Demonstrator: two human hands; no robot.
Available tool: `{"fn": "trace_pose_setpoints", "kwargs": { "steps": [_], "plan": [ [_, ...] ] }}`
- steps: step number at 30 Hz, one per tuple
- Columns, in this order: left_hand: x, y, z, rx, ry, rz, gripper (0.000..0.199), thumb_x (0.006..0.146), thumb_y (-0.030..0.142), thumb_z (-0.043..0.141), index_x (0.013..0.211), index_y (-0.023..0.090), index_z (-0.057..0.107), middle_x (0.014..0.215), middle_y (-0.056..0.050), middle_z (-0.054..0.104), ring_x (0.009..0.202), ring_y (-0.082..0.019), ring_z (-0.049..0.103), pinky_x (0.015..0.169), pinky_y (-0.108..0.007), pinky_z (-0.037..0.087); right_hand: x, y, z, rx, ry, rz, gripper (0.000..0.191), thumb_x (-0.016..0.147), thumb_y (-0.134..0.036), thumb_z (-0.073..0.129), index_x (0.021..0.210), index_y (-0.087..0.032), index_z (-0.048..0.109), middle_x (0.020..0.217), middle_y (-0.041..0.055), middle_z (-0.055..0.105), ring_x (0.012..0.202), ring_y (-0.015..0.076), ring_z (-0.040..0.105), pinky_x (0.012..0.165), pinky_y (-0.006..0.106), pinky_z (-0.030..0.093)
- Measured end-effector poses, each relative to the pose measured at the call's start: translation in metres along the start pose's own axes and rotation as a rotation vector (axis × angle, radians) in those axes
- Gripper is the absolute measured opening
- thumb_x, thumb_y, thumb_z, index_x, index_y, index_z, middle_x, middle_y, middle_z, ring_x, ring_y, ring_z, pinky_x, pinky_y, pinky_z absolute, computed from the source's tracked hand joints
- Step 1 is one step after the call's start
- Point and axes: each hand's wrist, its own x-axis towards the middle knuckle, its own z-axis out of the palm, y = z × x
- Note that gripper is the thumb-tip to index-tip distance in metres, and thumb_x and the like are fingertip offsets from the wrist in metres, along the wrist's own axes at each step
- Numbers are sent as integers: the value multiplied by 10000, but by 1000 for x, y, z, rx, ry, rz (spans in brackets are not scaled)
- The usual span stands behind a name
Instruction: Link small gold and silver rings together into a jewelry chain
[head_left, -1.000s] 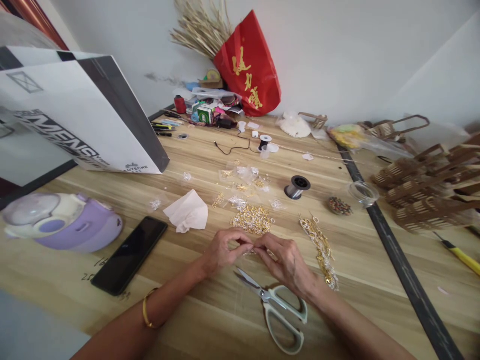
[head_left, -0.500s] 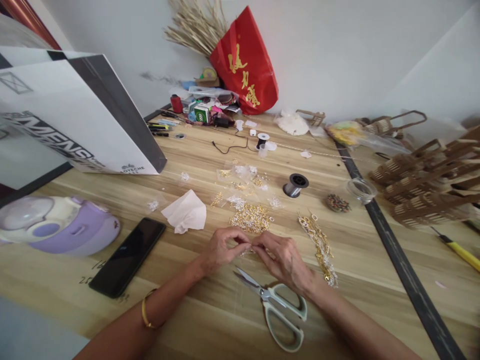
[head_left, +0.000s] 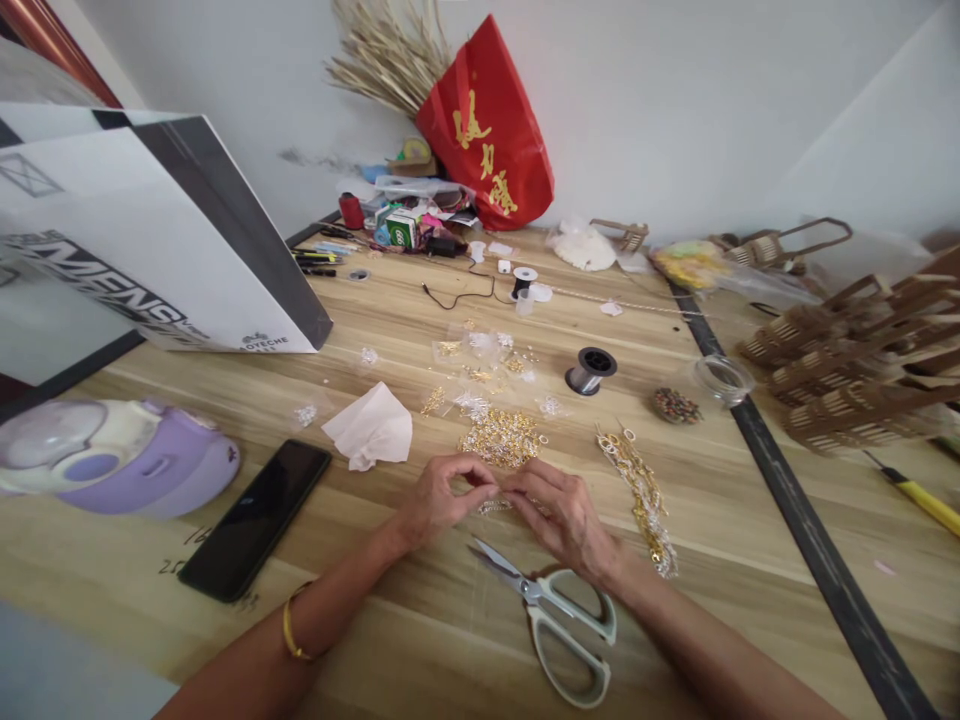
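Head-worn camera, looking forward and down

One view only, from above the near table (head_left: 420, 640) edge, facing the far wall; both hands sit close at lower centre, clutter stretches left, right and far behind them

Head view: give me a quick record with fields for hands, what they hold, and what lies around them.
left hand: fingertips pinched on a small gold piece, meeting the right hand
right hand: pinched on the same piece
scissors: flat on the table, partly under the right wrist
pile of gold pieces: just beyond the hands
gold chain: right of the right hand
phone: left, screen dark
tissue: between phone and pile
wire spool: farther back
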Motion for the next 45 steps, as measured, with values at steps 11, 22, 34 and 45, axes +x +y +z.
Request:
{"fn": "trace_pose_setpoints", "kwargs": {
  "steps": [11, 22, 34, 45],
  "plan": [
    [0, 1, 0, -3, -8, -8, 97, 759, 212, 613, 700, 138, 636, 698, -37, 663, 673, -145, 593, 668, -251, 459, 0, 4, 3, -28, 4, -38, 158, 932, -179, 445, 962, -188, 600, 859, 64, 620, 761, 157, 586, 657, 268, 479],
    [7, -1, -14, -26, 169, -108, 132, 767, 257, 631, 720, 134, 640, 690, -21, 652, 682, -137, 593, 675, -236, 476, 4, 34, -8, 262, 558, 221, 83, 895, -222, 501, 840, -191, 554, 795, 28, 547, 741, 146, 523, 652, 277, 447],
    [19, 12, -18, 25, 244, -143, 169, 738, 312, 656, 732, 143, 654, 697, -21, 676, 681, -148, 626, 681, -248, 509, 13, 36, -53, 523, 802, 340, 200, 855, -397, 569, 827, -212, 499, 573, -58, 357, 458, 74, 311, 410, 211, 238],
    [31, 4, 10, 437, -148, 157, 79, 795, 153, 589, 778, 167, 665, 807, -44, 670, 799, -168, 607, 766, -300, 471, 10, 41, -43, 326, 694, 249, 158, 881, -330, 518, 792, -198, 520, 694, -17, 449, 537, 90, 377, 479, 233, 302]
  ]
}}
